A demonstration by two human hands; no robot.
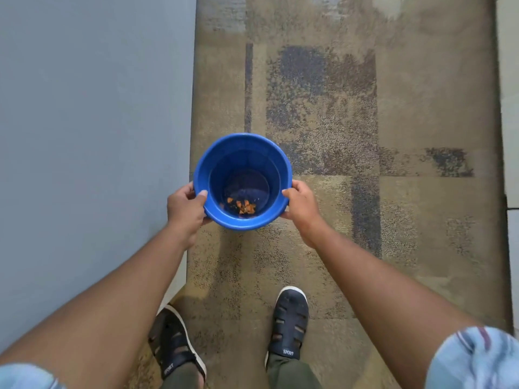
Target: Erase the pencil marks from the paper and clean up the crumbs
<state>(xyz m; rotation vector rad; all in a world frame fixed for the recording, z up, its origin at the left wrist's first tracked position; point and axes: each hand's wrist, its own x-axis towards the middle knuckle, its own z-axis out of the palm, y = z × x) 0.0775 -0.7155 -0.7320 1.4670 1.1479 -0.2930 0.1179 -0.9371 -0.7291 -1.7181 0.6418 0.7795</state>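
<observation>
Cleanup step, I judge: my left hand (pixel 186 210) at nine o'clock and right hand (pixel 302 204) at three grip the blue bin (pixel 243 139) by its rim, orange crumbs (pixel 243 206) at its bottom; next, keep it level

Patchy brown carpet (pixel 337 108), grey wall (pixel 84 108), perhaps tiles (pixel 511 136)
</observation>
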